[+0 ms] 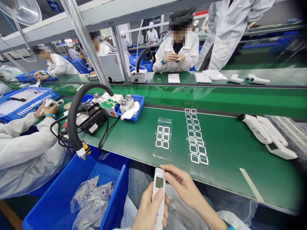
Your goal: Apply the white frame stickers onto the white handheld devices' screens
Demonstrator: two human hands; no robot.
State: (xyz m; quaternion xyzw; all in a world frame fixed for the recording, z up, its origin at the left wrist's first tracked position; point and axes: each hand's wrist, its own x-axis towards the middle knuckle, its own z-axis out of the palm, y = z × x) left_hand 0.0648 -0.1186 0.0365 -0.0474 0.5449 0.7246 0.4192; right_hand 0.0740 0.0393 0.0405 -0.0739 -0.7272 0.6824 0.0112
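A white handheld thermometer (pixel 159 188) with a small grey screen is upright over my lap, below the front edge of the green bench (pixel 225 143). My left hand (pixel 147 210) grips its lower body. The fingers of my right hand (pixel 183 187) touch its top, beside the screen. On the bench just beyond lie two clear film strips carrying white square frames, a short strip (pixel 163 137) and a long strip (pixel 196 137).
Two white thermometer bodies (pixel 267 134) lie at the bench's right. A black hose (pixel 74 118), a soldering station (pixel 91 119) and a small blue tray (pixel 134 107) stand at left. A blue bin (pixel 59 198) of bagged parts sits below. Co-workers in white coats sit left and across.
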